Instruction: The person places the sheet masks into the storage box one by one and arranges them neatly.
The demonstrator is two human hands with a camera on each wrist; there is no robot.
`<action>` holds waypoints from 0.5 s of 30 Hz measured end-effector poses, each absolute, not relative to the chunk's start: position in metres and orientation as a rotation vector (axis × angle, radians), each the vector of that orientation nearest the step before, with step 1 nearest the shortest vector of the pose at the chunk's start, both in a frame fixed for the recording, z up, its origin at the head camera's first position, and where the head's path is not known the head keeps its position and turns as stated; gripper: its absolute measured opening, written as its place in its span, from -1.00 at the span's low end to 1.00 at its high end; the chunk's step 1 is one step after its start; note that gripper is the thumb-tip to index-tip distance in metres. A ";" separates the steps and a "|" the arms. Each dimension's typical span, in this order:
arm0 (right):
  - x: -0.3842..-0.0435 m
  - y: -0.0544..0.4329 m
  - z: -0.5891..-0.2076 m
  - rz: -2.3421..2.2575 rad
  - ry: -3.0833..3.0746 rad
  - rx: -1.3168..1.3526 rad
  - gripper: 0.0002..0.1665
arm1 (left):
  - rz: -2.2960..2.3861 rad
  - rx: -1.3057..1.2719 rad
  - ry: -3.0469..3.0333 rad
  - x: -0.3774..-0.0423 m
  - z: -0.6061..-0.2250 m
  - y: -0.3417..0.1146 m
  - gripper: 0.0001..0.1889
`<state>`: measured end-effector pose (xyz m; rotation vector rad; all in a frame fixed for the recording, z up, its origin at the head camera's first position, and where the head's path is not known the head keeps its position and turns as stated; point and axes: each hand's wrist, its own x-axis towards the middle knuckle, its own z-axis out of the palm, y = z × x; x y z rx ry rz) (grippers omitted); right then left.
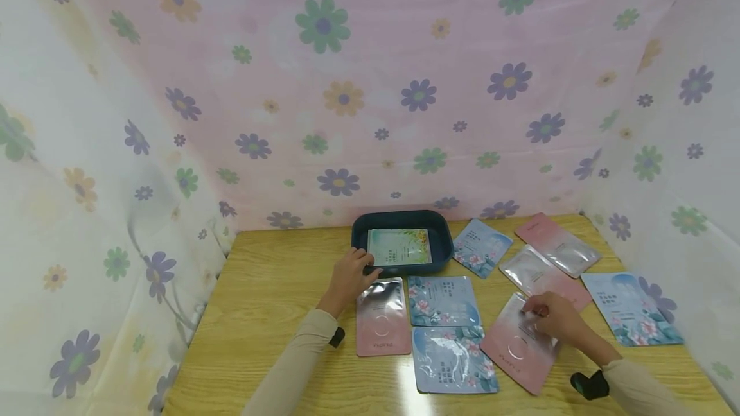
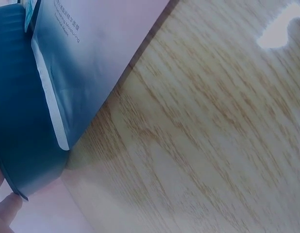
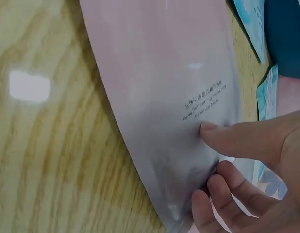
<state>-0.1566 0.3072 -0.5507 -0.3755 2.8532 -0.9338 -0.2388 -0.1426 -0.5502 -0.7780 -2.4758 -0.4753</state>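
My left hand [image 1: 349, 278] grips the front left rim of a dark teal plastic basin [image 1: 445, 239], thumb and finger on either side of the edge in the left wrist view. Inside the basin lies a green sheet mask packet [image 1: 399, 246]. With its thumb on the printed face and fingers at the edge, my right hand [image 1: 561, 321] pinches a pink and silver sheet mask packet [image 1: 514, 348]. In the right wrist view that packet [image 3: 164, 97] slants over the wooden table. Another pink packet [image 1: 383, 326] lies just in front of the basin, below my left hand.
Two blue flowered packets [image 1: 444, 301] lie in front of the basin, one nearer me. A blue packet [image 1: 482, 248] sits right of it. Further right are two overlapping pink packets [image 1: 557, 242] and a blue packet [image 1: 630, 310]. Flowered cloth [image 1: 381, 82] encloses the table [image 1: 260, 313].
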 end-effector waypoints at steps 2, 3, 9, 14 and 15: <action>-0.155 0.305 -0.551 -0.907 2.865 -0.348 -0.62 | -0.483 -0.782 -2.462 -0.238 -0.550 -0.143 -0.79; -0.155 0.304 -0.551 -0.906 2.870 -0.347 -0.60 | -0.485 -0.784 -2.453 -0.238 -0.550 -0.143 -0.78; -0.150 0.297 -0.551 -0.906 2.901 -0.307 -0.56 | -0.504 -0.789 -2.435 -0.237 -0.549 -0.143 -0.78; -0.146 0.292 -0.549 -0.869 2.936 -0.274 -0.58 | -0.506 -0.782 -2.461 -0.237 -0.548 -0.142 -0.79; -0.145 0.291 -0.549 -0.862 2.943 -0.269 -0.57 | -0.506 -0.780 -2.467 -0.237 -0.548 -0.142 -0.79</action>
